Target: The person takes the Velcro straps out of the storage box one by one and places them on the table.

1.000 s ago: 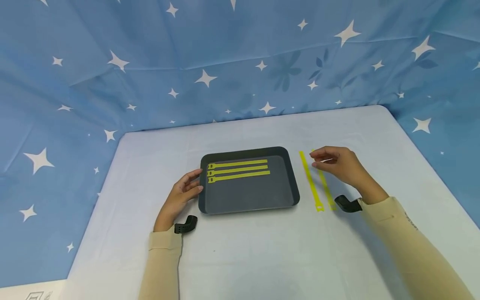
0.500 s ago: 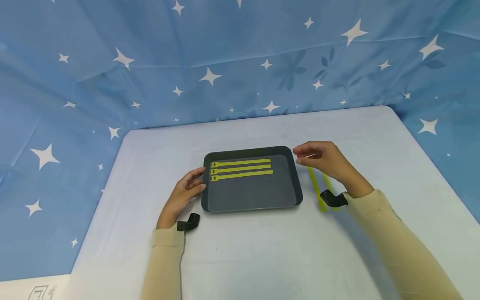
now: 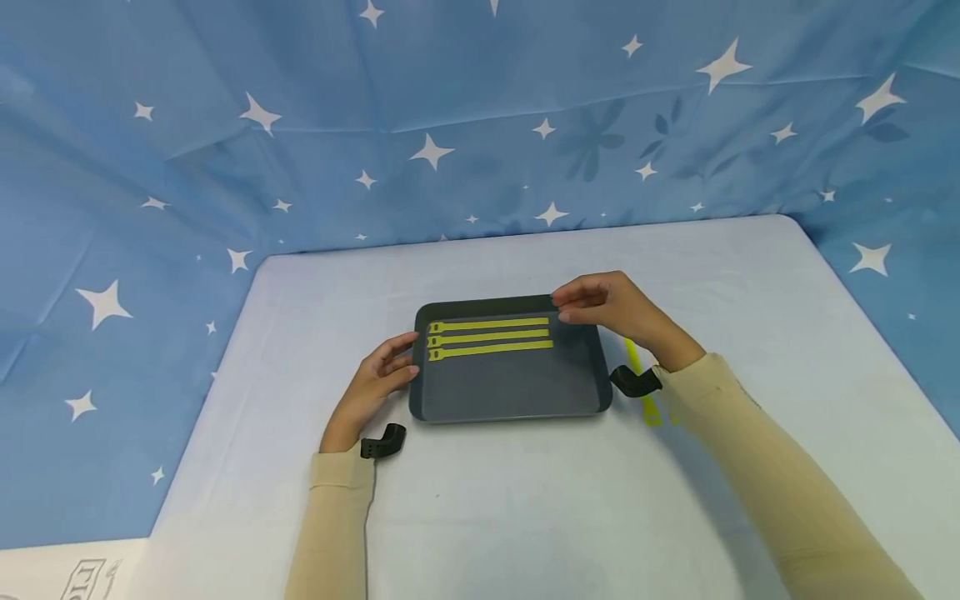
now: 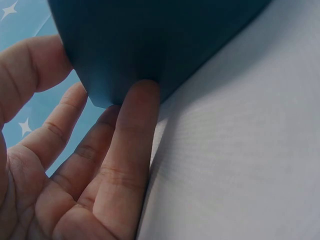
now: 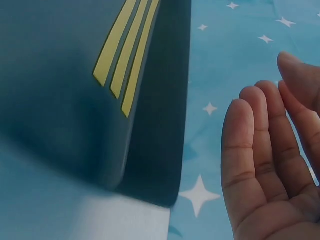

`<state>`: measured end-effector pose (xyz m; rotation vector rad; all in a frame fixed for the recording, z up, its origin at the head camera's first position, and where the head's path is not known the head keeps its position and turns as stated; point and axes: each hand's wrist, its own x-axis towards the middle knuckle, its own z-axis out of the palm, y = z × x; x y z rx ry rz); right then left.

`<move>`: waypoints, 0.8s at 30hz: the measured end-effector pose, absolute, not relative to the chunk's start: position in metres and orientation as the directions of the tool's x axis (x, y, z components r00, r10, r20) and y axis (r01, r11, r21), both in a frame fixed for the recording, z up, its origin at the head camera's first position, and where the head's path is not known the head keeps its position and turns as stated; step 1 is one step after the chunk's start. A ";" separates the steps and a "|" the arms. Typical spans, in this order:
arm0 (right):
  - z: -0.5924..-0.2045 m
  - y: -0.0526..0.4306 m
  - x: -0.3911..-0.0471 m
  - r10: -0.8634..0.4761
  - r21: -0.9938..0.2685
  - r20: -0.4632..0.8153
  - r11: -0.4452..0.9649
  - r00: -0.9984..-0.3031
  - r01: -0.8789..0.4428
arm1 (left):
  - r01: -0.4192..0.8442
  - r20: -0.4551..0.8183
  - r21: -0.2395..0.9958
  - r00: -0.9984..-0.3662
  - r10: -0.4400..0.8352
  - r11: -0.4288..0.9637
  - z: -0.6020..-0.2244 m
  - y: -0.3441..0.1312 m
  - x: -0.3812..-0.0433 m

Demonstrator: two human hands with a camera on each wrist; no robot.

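A dark grey rectangular tray [image 3: 498, 390] lies on the white-covered table. Along its far side, three yellow cable straps [image 3: 489, 337] lie flat and roughly parallel, slotted heads to the left. My left hand [image 3: 369, 387] touches the tray's left side; in the left wrist view its fingertips rest against the dark outer wall [image 4: 120, 50], not wrapped round it. Over the far right corner of the tray is my right hand [image 3: 618, 310]. The right wrist view shows that hand [image 5: 270, 165] with nothing in it, fingers extended and thumb apart, beside the tray wall.
To the right of the tray, partly covered by my right forearm, a yellow strap [image 3: 651, 408] lies on the table [image 3: 525, 517]. A bit of another strap [image 3: 674, 419] shows beside it. A blue star-patterned curtain [image 3: 337, 150] hangs behind and on both sides.
My right hand has moved left from above the loose straps to the tray's far right corner. The left hand stays at the tray's left side. The view has shifted slightly.
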<state>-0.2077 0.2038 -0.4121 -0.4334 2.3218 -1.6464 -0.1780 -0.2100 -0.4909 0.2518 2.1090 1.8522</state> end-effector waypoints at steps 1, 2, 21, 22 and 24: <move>-0.413 0.201 -0.211 -0.399 -0.948 -0.044 0.305 -0.916 -0.087 | -0.079 -0.124 0.987 -0.932 0.339 0.142 -0.491 -0.210 -0.178; -0.415 0.198 -0.214 -0.412 -0.952 -0.045 0.295 -0.910 -0.086 | -0.079 -0.123 0.987 -0.933 0.340 0.141 -0.491 -0.210 -0.178; -0.444 0.153 -0.239 -0.555 -0.961 -0.176 0.277 -0.813 0.019 | -0.089 -0.126 0.989 -0.928 0.350 0.122 -0.493 -0.212 -0.181; -0.445 0.152 -0.239 -0.555 -0.958 -0.184 0.285 -0.811 0.023 | -0.089 -0.127 0.989 -0.928 0.351 0.121 -0.493 -0.212 -0.181; -0.447 0.150 -0.238 -0.555 -0.953 -0.198 0.302 -0.808 0.026 | -0.091 -0.127 0.989 -0.926 0.355 0.116 -0.493 -0.213 -0.181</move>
